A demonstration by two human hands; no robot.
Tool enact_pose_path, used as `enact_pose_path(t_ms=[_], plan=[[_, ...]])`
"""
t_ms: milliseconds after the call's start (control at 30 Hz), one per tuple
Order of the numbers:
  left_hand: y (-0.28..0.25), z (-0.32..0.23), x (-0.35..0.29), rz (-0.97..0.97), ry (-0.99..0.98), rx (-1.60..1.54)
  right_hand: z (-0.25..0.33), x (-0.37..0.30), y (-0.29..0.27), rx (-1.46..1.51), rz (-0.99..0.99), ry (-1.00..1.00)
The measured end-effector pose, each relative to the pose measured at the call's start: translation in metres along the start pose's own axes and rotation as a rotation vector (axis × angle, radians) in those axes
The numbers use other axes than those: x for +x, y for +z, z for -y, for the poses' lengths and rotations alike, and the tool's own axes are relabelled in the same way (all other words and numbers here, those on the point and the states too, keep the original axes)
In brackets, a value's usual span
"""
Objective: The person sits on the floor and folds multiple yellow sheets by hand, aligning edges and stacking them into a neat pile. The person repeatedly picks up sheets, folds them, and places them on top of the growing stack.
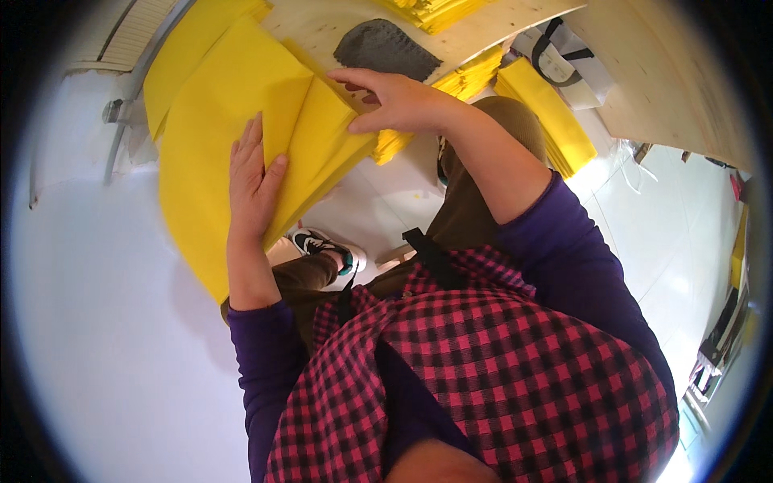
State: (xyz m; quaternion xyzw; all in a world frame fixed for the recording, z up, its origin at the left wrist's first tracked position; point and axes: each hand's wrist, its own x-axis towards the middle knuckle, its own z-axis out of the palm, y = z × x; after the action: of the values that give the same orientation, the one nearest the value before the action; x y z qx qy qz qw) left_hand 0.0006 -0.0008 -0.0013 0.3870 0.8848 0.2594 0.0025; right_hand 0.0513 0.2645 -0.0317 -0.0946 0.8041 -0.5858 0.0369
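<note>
A large yellow fabric-like sheet (213, 121) lies across a stack in front of me, its left part hanging over the edge. My left hand (254, 187) rests flat on it, thumb spread from the fingers. Along the right side runs a folded yellow layer (330, 121) with several edges showing beneath. My right hand (398, 101) is at that folded edge, fingers stretched forward and thumb apart. Whether the right thumb presses the edge or only hovers by it, I cannot tell. Just beyond the right fingers lies a dark grey, rough-looking pad (386, 50).
The pad lies on a pale wooden board (310, 36). More folded yellow stacks (439, 12) are at the far edge, and another yellow bundle (547, 117) stands beyond my right knee. A white bag with black handles (568, 68) is behind it. A wooden panel (680, 80) rises at the far right.
</note>
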Motion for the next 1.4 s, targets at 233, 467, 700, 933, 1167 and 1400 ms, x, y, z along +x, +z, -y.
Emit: enact_pose_path(t_ms=[233,467,700,933,1167,1400], plan=[[0.000,0.002,0.000,-0.018,0.002,-0.007,0.000,0.003,0.001,-0.150,-0.122,-0.110],[0.001,0.001,0.002,-0.020,0.012,0.016,-0.006,0.005,0.007,-0.261,-0.323,-0.324],[0.001,0.004,0.002,-0.019,0.036,0.039,-0.003,0.009,0.006,-0.261,-0.310,-0.418],[0.001,0.004,0.002,-0.034,0.042,0.043,0.001,0.014,0.009,-0.255,-0.371,-0.499],[-0.004,-0.001,0.002,-0.001,0.032,0.012,0.009,0.025,0.010,-0.242,-0.416,-0.529],[-0.004,0.002,-0.002,-0.016,0.083,-0.015,0.017,0.049,0.020,-0.184,-0.462,-0.546]])
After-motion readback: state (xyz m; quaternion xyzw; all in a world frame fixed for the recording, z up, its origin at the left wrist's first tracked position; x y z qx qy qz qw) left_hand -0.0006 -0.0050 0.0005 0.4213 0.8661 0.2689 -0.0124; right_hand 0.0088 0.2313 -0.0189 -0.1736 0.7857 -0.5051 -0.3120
